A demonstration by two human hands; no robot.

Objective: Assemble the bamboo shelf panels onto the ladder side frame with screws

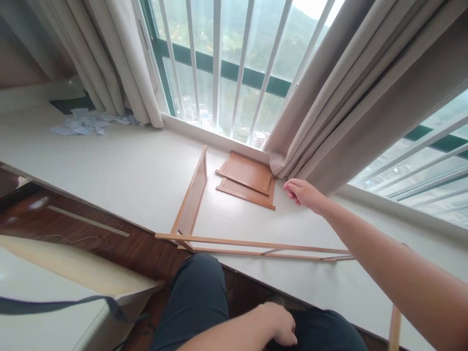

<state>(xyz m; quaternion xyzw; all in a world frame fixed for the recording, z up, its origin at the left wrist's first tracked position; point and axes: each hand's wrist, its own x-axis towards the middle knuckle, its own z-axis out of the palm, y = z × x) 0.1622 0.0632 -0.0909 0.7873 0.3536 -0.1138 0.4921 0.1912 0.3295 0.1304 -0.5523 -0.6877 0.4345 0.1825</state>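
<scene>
My right hand (302, 192) reaches over the white ledge, its fingers curled together; whatever may be inside them is hidden. Just left of it, two brown wooden panels (248, 171) lie flat and overlap. My left hand (280, 322) rests low over my lap, curled with its fingertips mostly out of sight. Between me and the flat panels stands a wooden frame: an upright panel (193, 197) on its left side and long thin rails (252, 242) along the ledge's front edge. The right forearm covers the rails' right end.
Torn white paper (86, 122) lies in a heap at the ledge's left. Beige curtains (329, 92) hang before a barred window (234, 73). A light wooden post (395, 326) shows under my right arm. A pale box-like piece (66, 292) with a dark strap stands at lower left.
</scene>
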